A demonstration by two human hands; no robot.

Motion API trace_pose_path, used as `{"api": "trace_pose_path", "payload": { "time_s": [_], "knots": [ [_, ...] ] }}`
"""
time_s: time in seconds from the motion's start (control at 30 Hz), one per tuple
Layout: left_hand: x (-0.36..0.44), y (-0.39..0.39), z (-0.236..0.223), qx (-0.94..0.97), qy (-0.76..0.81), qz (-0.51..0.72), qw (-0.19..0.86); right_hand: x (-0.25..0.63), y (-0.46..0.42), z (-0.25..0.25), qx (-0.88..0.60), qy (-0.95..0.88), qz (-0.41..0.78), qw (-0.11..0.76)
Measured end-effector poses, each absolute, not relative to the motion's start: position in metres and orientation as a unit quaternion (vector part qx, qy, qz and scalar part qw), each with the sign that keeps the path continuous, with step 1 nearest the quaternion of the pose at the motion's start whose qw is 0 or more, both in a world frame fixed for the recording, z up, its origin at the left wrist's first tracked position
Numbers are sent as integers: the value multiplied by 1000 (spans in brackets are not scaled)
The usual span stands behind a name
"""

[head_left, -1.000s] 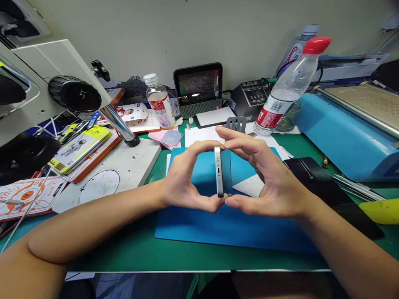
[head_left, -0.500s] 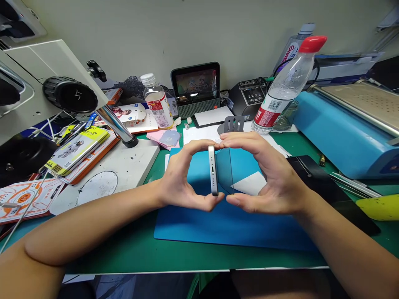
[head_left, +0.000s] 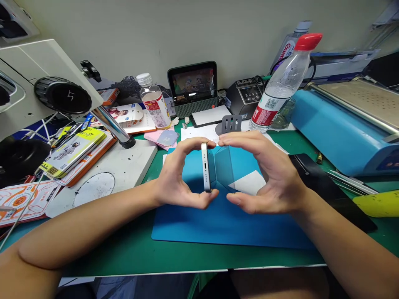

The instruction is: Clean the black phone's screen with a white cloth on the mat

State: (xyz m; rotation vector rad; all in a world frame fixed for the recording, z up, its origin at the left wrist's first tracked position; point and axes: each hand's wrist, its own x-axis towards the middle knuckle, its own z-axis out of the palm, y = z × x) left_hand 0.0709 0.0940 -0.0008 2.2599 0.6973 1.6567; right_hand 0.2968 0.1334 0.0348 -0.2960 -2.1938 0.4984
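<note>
My left hand [head_left: 174, 178] grips a silver phone [head_left: 205, 167] on edge between thumb and fingers, its port end facing me, above a blue work mat [head_left: 224, 220]. My right hand [head_left: 268, 174] pinches a thin clear screen film [head_left: 225, 168] by its top and bottom edges, right beside the phone's face and a small gap away from it. A white paper piece [head_left: 249, 182] lies on the mat behind the film.
A microscope [head_left: 52, 91] and its white base [head_left: 124, 166] stand left, with boxed packs [head_left: 75, 151]. At the back are a small bottle [head_left: 152, 104], a small screen [head_left: 193, 87], a soldering station [head_left: 246, 95] and a red-capped bottle [head_left: 283, 83]. A blue machine [head_left: 346, 124] fills the right.
Both hands with phone and film drifted slightly left and up. The film has come away from the phone's face, with a wider gap now.
</note>
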Motion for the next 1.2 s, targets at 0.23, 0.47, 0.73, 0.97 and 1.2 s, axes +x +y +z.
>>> {"api": "trace_pose_path", "payload": {
  "time_s": [0.23, 0.47, 0.73, 0.97, 1.2],
  "knots": [
    [67, 103, -11, 718, 266, 602, 227, 309, 142, 37, -206, -751, 265, 568],
    [66, 103, -10, 708, 229, 571, 347, 305, 161, 27, -280, -708, 238, 604],
    [51, 100, 8, 772, 267, 439, 374, 298, 168, 25, -345, -673, 422, 500],
    [23, 110, 41, 870, 398, 206, 204, 320, 176, 35, -413, -678, 464, 392],
    [34, 104, 39, 881, 439, -22, 175, 360, 175, 23, -441, -782, 381, 220]
  ]
}}
